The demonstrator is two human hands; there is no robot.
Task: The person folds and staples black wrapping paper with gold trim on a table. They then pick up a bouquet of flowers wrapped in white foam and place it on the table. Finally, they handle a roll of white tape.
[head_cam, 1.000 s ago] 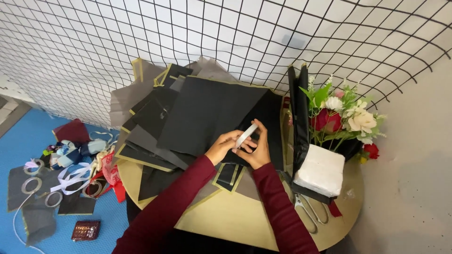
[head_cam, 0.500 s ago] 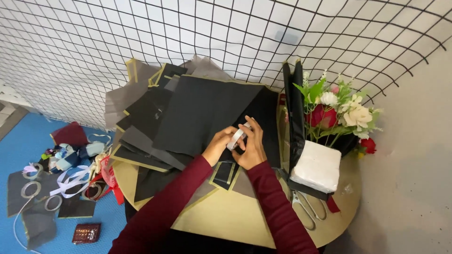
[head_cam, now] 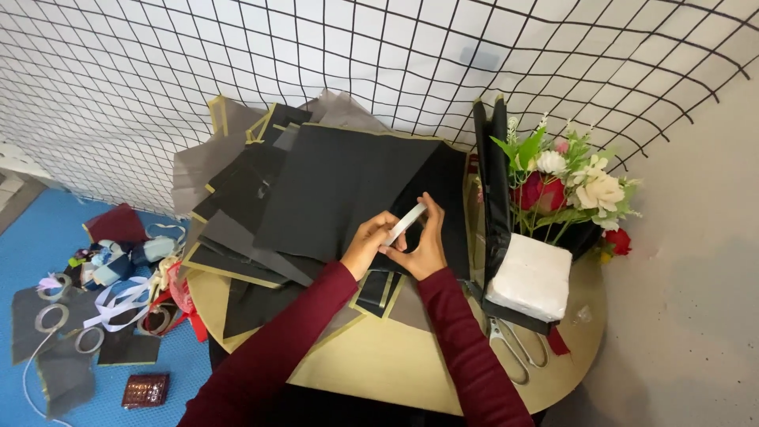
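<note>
White and thin, the roll of tape point(head_cam: 405, 224) sits at the frame's centre, pinched edge-on between the fingers of both hands; the left hand point(head_cam: 370, 243) and right hand point(head_cam: 427, 241) have drawn closer together than a second ago, over the large black paper sheet point(head_cam: 340, 186). One pair of steel scissors point(head_cam: 514, 348) lies lower right beside one white foam block point(head_cam: 531, 278). One flower bouquet point(head_cam: 565, 186) stands right. Three tape rings point(head_cam: 55, 316) lie lower left.
</note>
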